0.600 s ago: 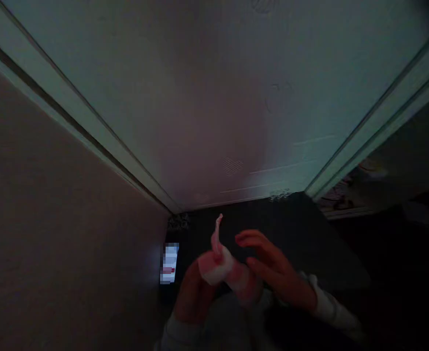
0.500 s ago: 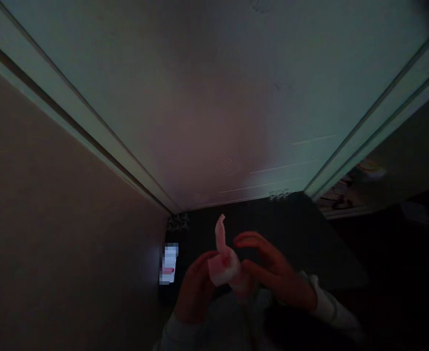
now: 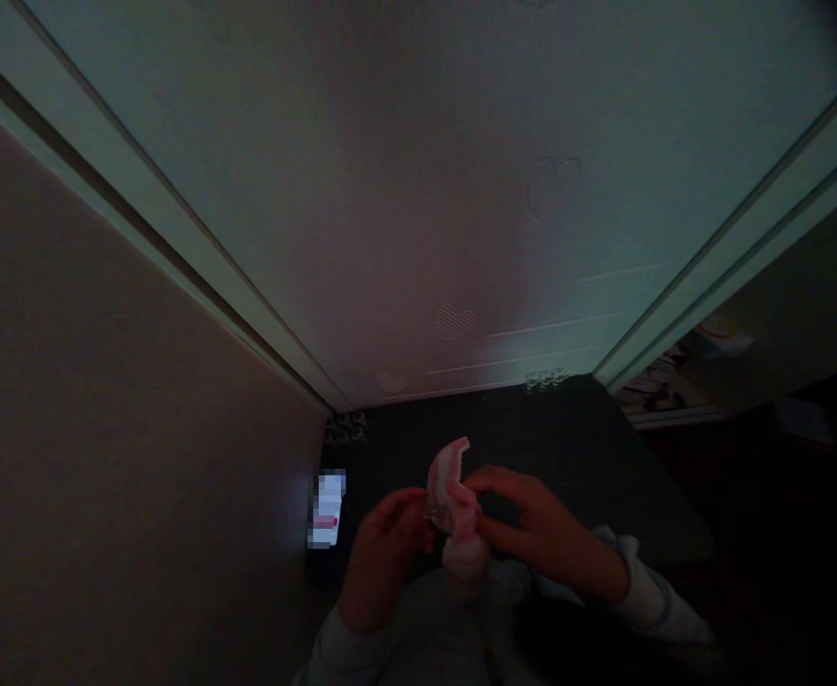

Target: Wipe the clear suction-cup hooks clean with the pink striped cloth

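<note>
A soft pink-and-white strip [image 3: 447,476] is held between my two hands, low in the middle of the dim head view. Its upper part stands up in a curl, and the lower part is bunched or rolled, so I cannot tell its kind. My left hand [image 3: 382,553] pinches its left edge between thumb and fingers. On the right, my right hand [image 3: 543,534] has thumb and fingers closed on the strip's other side. Both fingertips are partly hidden by the folds and the dark.
Below and beyond my hands lies a dark flat surface [image 3: 567,457]. A lit phone [image 3: 328,510] rests at its left edge beside a wall [image 3: 139,429]. A pale panel with heart patterns [image 3: 453,238] rises behind. Shelved items [image 3: 722,338] show at right.
The strip's upper part has turned and spread wider, leaning right. My right hand's fingers have closed onto it from being apart, and my left fingers have shifted along its left side.
</note>
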Demonstrator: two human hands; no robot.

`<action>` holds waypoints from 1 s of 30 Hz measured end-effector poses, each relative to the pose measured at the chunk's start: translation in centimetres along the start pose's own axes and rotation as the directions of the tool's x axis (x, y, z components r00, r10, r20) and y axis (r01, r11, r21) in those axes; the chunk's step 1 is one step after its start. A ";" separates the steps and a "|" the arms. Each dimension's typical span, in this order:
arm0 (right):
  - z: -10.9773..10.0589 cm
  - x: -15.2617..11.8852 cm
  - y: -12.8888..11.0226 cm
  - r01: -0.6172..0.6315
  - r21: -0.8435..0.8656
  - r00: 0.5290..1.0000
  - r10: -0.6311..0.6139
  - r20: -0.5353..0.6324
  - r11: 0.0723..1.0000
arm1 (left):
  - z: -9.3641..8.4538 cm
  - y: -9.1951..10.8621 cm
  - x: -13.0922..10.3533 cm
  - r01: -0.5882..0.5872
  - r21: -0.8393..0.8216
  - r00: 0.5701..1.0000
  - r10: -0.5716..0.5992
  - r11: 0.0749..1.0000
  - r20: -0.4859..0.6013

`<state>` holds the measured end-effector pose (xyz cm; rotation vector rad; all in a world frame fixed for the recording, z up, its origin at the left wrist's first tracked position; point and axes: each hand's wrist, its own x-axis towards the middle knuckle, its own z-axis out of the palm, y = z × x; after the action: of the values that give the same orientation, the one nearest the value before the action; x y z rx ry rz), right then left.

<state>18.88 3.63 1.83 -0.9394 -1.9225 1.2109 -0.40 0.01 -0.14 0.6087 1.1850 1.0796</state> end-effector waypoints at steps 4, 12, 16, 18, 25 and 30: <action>0.1 0.0 0.6 0.050 -0.086 0.999 -0.049 0.011 0.995 | 0.0 0.5 -0.1 -0.040 0.112 0.999 0.041 0.993 -0.007; 0.7 -0.3 1.6 0.190 -0.288 0.966 -0.230 -0.114 0.939 | 0.6 2.0 -1.3 -0.077 0.241 0.996 0.084 0.967 -0.020; 0.6 -0.3 1.5 0.283 -0.290 0.936 -0.330 -0.125 0.914 | 0.7 2.6 -1.8 -0.065 0.312 0.997 0.073 0.948 -0.014; 0.6 -0.2 1.4 0.314 -0.274 0.929 -0.353 -0.106 0.909 | 0.7 2.9 -1.8 -0.060 0.345 0.998 0.061 0.937 0.008; 0.8 -0.3 1.0 0.325 -0.271 0.930 -0.357 -0.080 0.906 | 0.4 3.3 -1.7 -0.108 0.384 0.994 0.087 0.917 0.072; 1.4 -0.7 1.4 0.200 -0.192 0.973 -0.218 -0.077 0.961 | 0.3 3.4 -2.0 -0.201 0.415 0.979 0.164 0.887 0.124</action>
<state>18.42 2.85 -0.02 -0.8450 -2.0225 0.8623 -1.26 -0.36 3.67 1.1169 1.3171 0.9409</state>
